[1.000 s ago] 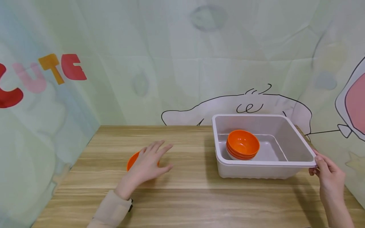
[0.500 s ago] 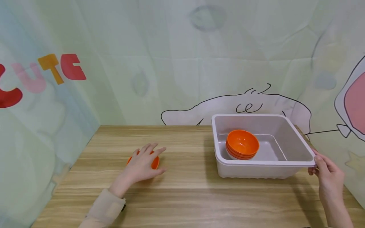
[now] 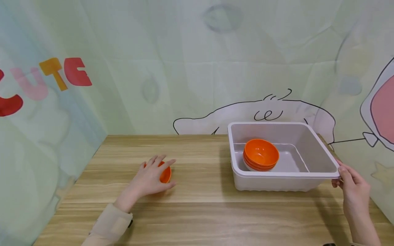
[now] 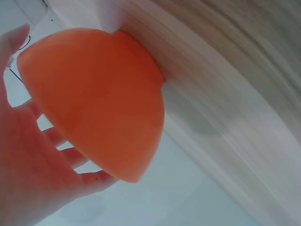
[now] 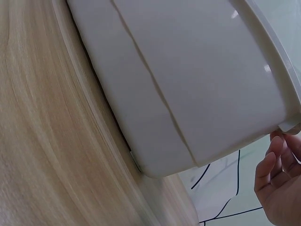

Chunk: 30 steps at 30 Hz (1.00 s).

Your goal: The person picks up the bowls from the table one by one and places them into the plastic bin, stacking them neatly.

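Note:
An orange bowl [image 3: 166,175] stands upright on the left part of the table. Over its mouth my left hand [image 3: 147,181] reaches with spread fingers, covering much of the bowl. From the left wrist, the same bowl [image 4: 94,99] shows its outer side and foot, with the fingers beyond its rim; whether they touch it I cannot tell. My right hand [image 3: 355,188] pinches the near right corner of a light grey plastic bin [image 3: 280,183], thumb on top of the rim. Inside the bin, at its left, sits a stack of several orange bowls [image 3: 261,153].
The wooden table [image 3: 197,218] ends against a printed cloth backdrop [image 3: 191,68] at the back and sides. The bin stands at the right, close to the back edge. Bare wood lies between the single bowl and the bin.
My left hand has moved a little left and back toward me over the single bowl, uncovering its right side. The right hand keeps its hold on the bin, which stays in place.

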{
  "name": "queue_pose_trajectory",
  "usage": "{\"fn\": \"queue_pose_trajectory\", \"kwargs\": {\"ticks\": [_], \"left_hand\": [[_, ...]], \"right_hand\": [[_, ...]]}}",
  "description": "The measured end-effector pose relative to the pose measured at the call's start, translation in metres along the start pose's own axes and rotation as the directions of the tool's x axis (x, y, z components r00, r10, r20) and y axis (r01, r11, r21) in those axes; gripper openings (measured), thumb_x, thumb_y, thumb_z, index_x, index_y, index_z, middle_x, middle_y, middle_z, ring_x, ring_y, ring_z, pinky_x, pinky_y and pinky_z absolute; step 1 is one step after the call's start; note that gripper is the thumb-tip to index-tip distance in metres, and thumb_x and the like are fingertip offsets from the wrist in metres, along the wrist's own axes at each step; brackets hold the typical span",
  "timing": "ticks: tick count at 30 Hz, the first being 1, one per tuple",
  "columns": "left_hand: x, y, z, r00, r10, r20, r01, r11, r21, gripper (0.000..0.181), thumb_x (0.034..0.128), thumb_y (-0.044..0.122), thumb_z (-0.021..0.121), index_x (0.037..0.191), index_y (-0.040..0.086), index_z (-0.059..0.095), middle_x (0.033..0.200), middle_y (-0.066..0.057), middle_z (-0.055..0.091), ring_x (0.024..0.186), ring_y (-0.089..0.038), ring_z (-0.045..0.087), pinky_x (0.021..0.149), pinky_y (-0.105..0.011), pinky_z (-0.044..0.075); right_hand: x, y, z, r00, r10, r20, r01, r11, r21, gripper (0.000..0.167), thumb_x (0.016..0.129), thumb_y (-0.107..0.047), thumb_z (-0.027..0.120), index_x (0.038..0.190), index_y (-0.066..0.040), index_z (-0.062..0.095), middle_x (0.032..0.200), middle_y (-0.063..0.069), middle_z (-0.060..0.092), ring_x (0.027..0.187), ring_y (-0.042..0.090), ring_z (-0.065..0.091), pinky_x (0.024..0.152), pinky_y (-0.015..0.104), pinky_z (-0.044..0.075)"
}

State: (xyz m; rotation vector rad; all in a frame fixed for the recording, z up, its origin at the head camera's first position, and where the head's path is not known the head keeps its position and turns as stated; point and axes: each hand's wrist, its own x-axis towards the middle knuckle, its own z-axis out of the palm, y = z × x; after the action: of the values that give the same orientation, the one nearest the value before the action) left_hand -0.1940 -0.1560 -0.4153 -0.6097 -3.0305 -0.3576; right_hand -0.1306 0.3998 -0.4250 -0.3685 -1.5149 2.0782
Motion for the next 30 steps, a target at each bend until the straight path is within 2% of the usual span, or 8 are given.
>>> {"fn": "queue_pose_trajectory", "kwargs": {"ticks": [5,20,30], "left_hand": [[-0.001,-0.002,0.000,1.000,-0.016,0.017,0.016,1.000,-0.001,0.071,0.0790,0.053,0.069,0.141,0.027,0.047,0.150,-0.015,0.039,0.137,-0.046,0.034,0.101,-0.075,0.026],[-0.005,-0.009,-0.003,0.994,-0.060,0.092,0.063,0.998,-0.027,0.077,0.0769,0.054,0.071,0.144,0.029,0.042,0.153,-0.015,0.032,0.139,-0.051,0.026,0.096,-0.076,0.029],[-0.006,-0.011,-0.009,0.988,-0.069,0.140,0.074,0.997,-0.030,0.084,0.0747,0.056,0.072,0.146,0.030,0.038,0.154,-0.016,0.029,0.139,-0.050,0.026,0.093,-0.077,0.032]], "right_hand": [[-0.006,-0.009,0.010,1.000,0.011,-0.018,-0.011,1.000,0.006,0.017,0.093,-0.006,0.059,0.095,-0.009,0.076,0.083,-0.005,0.073,0.059,0.008,0.055,0.049,0.019,0.043],[-0.006,-0.009,0.010,0.999,0.006,-0.040,-0.006,1.000,0.005,0.017,0.093,-0.005,0.058,0.091,-0.008,0.075,0.086,-0.006,0.073,0.059,0.008,0.055,0.049,0.018,0.044],[-0.006,-0.008,0.009,0.999,0.002,-0.037,-0.002,1.000,0.015,0.019,0.093,-0.004,0.058,0.098,-0.008,0.076,0.081,-0.004,0.073,0.059,0.008,0.055,0.049,0.019,0.043]]}}
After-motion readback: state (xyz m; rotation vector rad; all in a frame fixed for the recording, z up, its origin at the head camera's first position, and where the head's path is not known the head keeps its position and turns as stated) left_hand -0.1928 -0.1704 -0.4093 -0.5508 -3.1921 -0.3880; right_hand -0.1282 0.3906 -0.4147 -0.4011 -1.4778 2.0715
